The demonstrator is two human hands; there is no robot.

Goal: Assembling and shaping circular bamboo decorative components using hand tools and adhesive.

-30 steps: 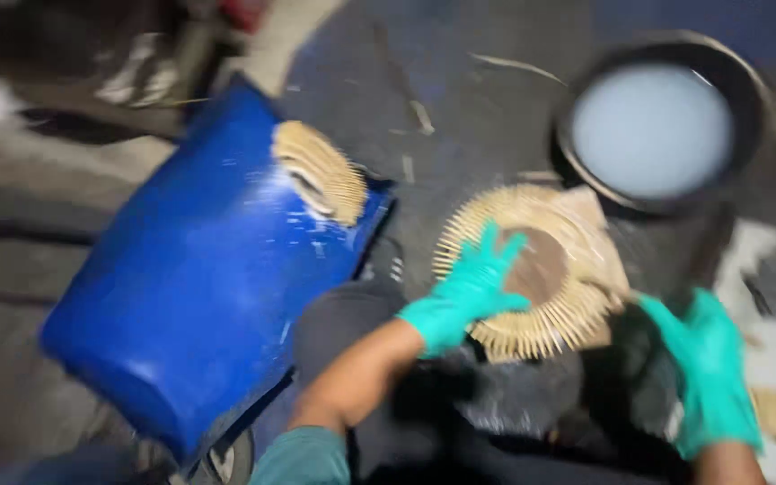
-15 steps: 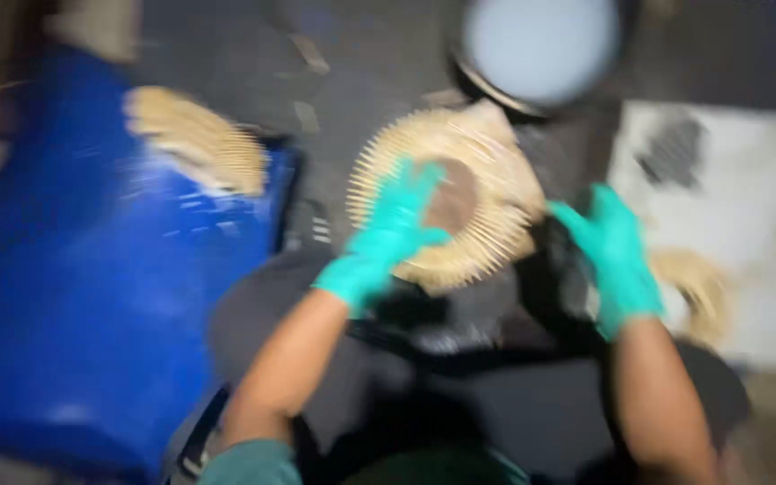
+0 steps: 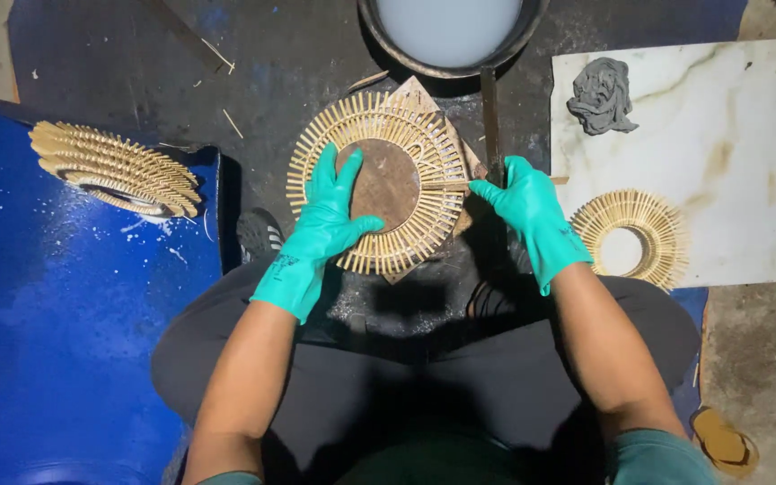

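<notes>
Between the knees, on the dark floor, lies the stick wheel (image 3: 379, 184), flat. Left hand (image 3: 323, 220) rests open on it, palm down, fingers reaching the brown disc (image 3: 386, 182). Right hand (image 3: 530, 211) pinches a thin stick (image 3: 446, 185) that points leftward into the wheel's right rim, lying across, nearly level.

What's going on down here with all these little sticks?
A seated person in green gloves works on a round ring of thin sticks on the floor. The left hand presses flat on it; the right hand pinches a single stick at its edge. A bowl of whitish liquid sits above, and similar rings lie on the blue drum and marble slab.
</notes>
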